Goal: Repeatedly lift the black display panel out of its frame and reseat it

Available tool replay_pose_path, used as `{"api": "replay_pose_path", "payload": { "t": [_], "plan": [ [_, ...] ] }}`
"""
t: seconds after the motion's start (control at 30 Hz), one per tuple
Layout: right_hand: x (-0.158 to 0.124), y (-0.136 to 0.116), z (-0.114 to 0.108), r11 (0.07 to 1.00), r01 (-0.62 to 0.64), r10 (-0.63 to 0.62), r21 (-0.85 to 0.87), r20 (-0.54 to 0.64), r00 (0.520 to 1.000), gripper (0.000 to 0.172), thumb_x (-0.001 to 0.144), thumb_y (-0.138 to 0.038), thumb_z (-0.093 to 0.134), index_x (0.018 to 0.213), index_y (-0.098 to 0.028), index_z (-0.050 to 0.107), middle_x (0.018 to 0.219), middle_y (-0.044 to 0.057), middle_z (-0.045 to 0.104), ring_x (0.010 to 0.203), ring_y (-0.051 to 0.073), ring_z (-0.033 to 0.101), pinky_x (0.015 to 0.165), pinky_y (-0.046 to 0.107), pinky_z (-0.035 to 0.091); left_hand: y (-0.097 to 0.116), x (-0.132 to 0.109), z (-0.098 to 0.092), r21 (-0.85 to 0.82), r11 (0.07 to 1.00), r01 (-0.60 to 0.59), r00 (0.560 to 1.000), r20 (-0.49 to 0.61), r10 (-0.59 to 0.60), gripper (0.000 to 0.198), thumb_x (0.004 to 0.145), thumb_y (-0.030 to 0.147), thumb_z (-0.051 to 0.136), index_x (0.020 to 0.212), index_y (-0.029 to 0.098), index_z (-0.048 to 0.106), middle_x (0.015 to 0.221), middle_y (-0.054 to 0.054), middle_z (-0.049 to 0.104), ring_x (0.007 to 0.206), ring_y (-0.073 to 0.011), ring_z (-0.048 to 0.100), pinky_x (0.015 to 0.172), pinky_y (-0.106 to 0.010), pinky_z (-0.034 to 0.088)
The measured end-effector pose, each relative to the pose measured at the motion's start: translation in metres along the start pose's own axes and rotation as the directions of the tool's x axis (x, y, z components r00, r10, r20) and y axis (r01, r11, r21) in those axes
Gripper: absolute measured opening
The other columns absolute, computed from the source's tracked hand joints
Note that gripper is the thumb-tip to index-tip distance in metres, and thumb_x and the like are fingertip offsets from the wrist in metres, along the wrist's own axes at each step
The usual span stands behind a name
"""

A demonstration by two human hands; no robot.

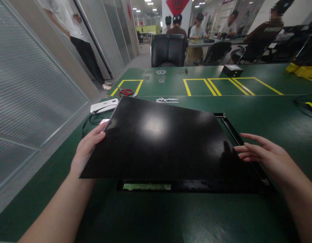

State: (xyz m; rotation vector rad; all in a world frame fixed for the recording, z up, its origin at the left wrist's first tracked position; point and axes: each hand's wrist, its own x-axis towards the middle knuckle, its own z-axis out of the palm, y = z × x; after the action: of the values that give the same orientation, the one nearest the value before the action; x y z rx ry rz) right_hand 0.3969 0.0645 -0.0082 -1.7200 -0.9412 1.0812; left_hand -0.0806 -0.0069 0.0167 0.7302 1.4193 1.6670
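A glossy black panel (pixel 161 145) is tilted, its left side raised above the green table. My left hand (pixel 88 145) grips its left edge, thumb on top and the other fingers hidden beneath. At the panel's right edge is my right hand (pixel 259 150), fingers spread and fingertips close to the edge; whether they touch it cannot be told. Under the panel lies a black frame (pixel 233 130), showing along the right and the near side. A green circuit strip (pixel 147 186) sits in the near part of the frame.
On the green table (pixel 158 216) are red-handled scissors (pixel 126 92), a white device (pixel 104 106) with a black cable, white pieces (pixel 167 100), a clear cup (pixel 161 76) and a black box (pixel 232 70). A black chair (pixel 168 50) stands beyond; people are in the background.
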Motion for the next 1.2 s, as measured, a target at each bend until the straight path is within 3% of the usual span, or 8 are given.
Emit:
{"api": "replay_pose_path", "payload": {
  "t": [0.17, 0.23, 0.5, 0.7, 0.83, 1.2],
  "plan": [
    [0.002, -0.001, -0.002, 0.999, 0.035, -0.037, -0.034, -0.059, 0.998, 0.071, 0.067, -0.03, 0.078, 0.137, -0.024, 0.071, 0.075, 0.006, 0.08, 0.059, 0.02, 0.072, 0.05, 0.026, 0.058, -0.004, 0.015, -0.005, -0.048, 0.989, 0.141, 0.987, 0.079, -0.137, 0.072, 0.056, 0.024, 0.1, 0.125, 0.017, 0.083, 0.111, -0.011, 0.088, 0.108, -0.0391, 0.083, 0.099, -0.043, 0.068],
    [0.001, -0.001, -0.002, 0.998, 0.039, -0.042, -0.047, -0.071, 0.997, 0.074, 0.069, -0.031, 0.077, 0.143, -0.023, 0.07, 0.074, 0.006, 0.08, 0.061, 0.02, 0.072, 0.053, 0.025, 0.057, -0.006, 0.019, -0.005, -0.05, 0.987, 0.152, 0.987, 0.052, -0.15, 0.072, 0.052, 0.021, 0.101, 0.122, 0.016, 0.084, 0.106, -0.012, 0.088, 0.102, -0.0395, 0.084, 0.097, -0.045, 0.069],
    [0.004, 0.003, -0.007, 0.978, 0.113, -0.133, -0.176, -0.101, 0.986, 0.074, 0.069, -0.047, 0.074, 0.14, -0.026, 0.075, 0.081, 0.007, 0.082, 0.074, 0.021, 0.073, 0.059, 0.027, 0.047, -0.005, 0.005, 0.005, -0.059, 0.993, 0.102, 0.993, 0.058, -0.099, 0.064, 0.051, 0.021, 0.105, 0.112, 0.018, 0.087, 0.102, -0.01, 0.089, 0.091, -0.0349, 0.086, 0.09, -0.041, 0.071],
    [0.009, 0.006, -0.008, 0.973, 0.097, -0.12, -0.211, -0.1, 0.988, 0.074, 0.07, -0.051, 0.072, 0.139, -0.025, 0.075, 0.079, 0.006, 0.082, 0.088, 0.026, 0.076, 0.083, 0.037, 0.053, -0.008, -0.008, 0.017, -0.035, 0.998, 0.048, 0.998, 0.039, -0.047, 0.056, 0.067, 0.024, 0.099, 0.121, 0.019, 0.085, 0.109, -0.008, 0.089, 0.099, -0.0301, 0.085, 0.095, -0.033, 0.068],
    [0.007, 0.004, -0.008, 0.963, 0.083, -0.114, -0.255, -0.112, 0.987, 0.076, 0.069, -0.055, 0.069, 0.139, -0.024, 0.074, 0.076, 0.005, 0.081, 0.09, 0.028, 0.076, 0.091, 0.042, 0.053, -0.011, -0.009, 0.018, 0.005, 1.0, 0.029, 0.999, 0.015, -0.029, 0.058, 0.062, 0.028, 0.102, 0.117, 0.021, 0.086, 0.109, -0.007, 0.089, 0.097, -0.0288, 0.086, 0.089, -0.029, 0.068],
    [0.011, 0.004, -0.013, 0.918, 0.097, -0.166, -0.384, -0.152, 0.974, 0.068, 0.07, -0.061, 0.062, 0.127, -0.026, 0.077, 0.074, 0.005, 0.079, 0.089, 0.032, 0.074, 0.086, 0.046, 0.05, -0.009, -0.006, 0.023, 0.0, 0.999, 0.049, 0.995, 0.082, -0.049, 0.059, 0.047, 0.029, 0.111, 0.102, 0.023, 0.09, 0.1, -0.007, 0.089, 0.087, -0.0236, 0.086, 0.066, -0.016, 0.064]
  ]
}}
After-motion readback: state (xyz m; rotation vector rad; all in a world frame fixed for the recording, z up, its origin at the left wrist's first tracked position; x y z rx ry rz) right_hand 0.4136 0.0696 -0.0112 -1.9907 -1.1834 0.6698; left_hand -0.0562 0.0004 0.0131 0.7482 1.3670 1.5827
